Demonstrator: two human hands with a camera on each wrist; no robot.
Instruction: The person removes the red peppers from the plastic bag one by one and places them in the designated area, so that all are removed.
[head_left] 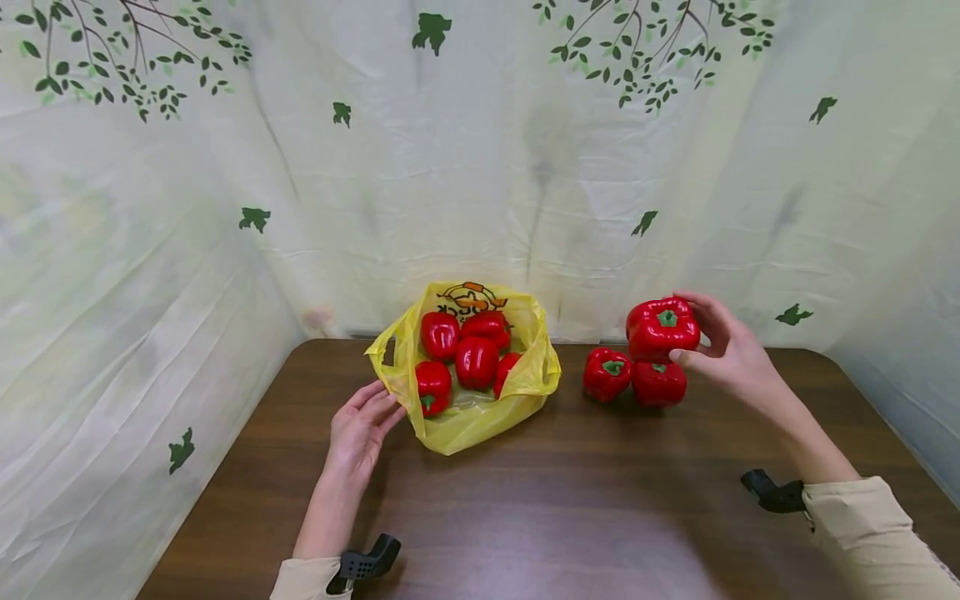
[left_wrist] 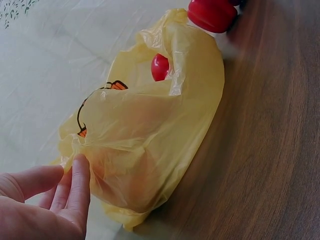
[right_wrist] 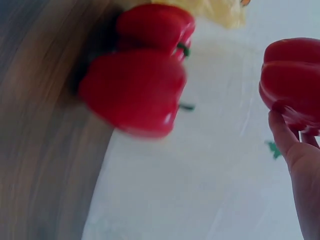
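My right hand [head_left: 708, 337] grips a red bell pepper [head_left: 662, 327] and holds it just above two other red peppers, one on the left [head_left: 607, 372] and one on the right [head_left: 659, 384], that lie on the brown table [head_left: 570, 500]. In the right wrist view the held pepper [right_wrist: 295, 80] hangs above my thumb [right_wrist: 285, 135], with the two lying peppers [right_wrist: 135, 92] to the left. A yellow plastic bag [head_left: 468, 408] holds several red peppers [head_left: 476, 361]. My left hand [head_left: 360, 425] lies with straight fingers against the bag's left side; my fingertips [left_wrist: 80, 167] touch the bag [left_wrist: 150, 135].
A pale cloth backdrop [head_left: 480, 167] printed with green leaves closes in the table at the back and both sides. Bare table surface lies in front of the bag and peppers. Black wrist mounts [head_left: 772, 493] sit on both forearms.
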